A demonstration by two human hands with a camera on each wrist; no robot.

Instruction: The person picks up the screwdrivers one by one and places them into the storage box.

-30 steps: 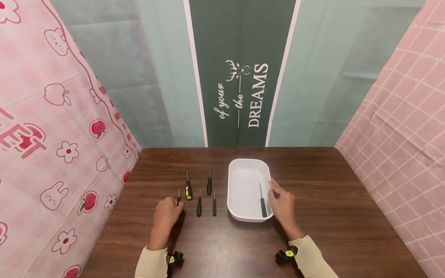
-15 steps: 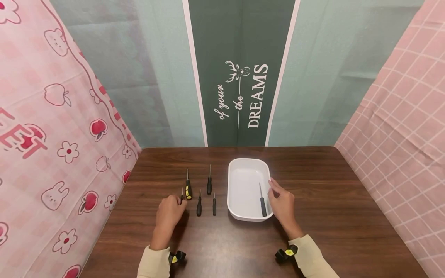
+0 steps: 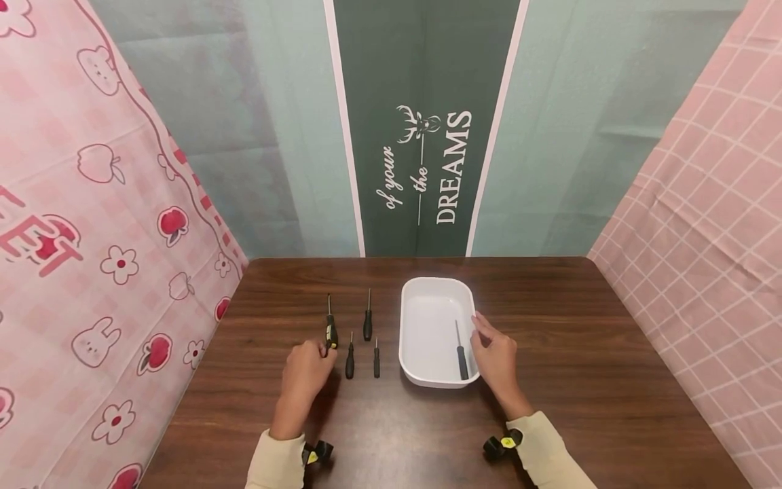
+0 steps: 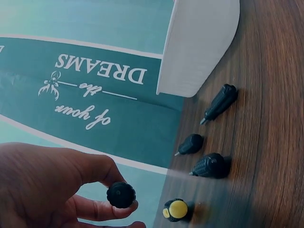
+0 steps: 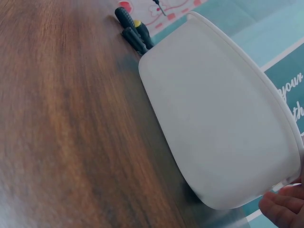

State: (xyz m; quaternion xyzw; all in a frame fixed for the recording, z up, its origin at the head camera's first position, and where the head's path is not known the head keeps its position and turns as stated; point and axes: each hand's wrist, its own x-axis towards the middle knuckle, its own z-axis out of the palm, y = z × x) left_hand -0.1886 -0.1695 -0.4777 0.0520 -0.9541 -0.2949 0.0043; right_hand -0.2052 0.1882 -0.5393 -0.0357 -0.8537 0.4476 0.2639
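Note:
My left hand pinches a black-handled screwdriver between thumb and fingers, its round handle end facing the left wrist camera. In that view it hangs clear of the table. From the head, the hand overlaps the lower end of a black-and-yellow screwdriver lying on the table. My right hand holds the right rim of a white plastic tray, thumb and fingers at its edge. Inside the tray, along its right side, lies a screwdriver with a dark handle.
Between the left hand and the tray lie a thick black screwdriver, a small thin one and a longer black one farther back. They rest on a brown wooden table. Printed cloths stand behind and at both sides.
My left hand has lifted the small screwdriver and moved it right, toward the black-and-yellow screwdriver. The right hand and the tray have stayed in place.

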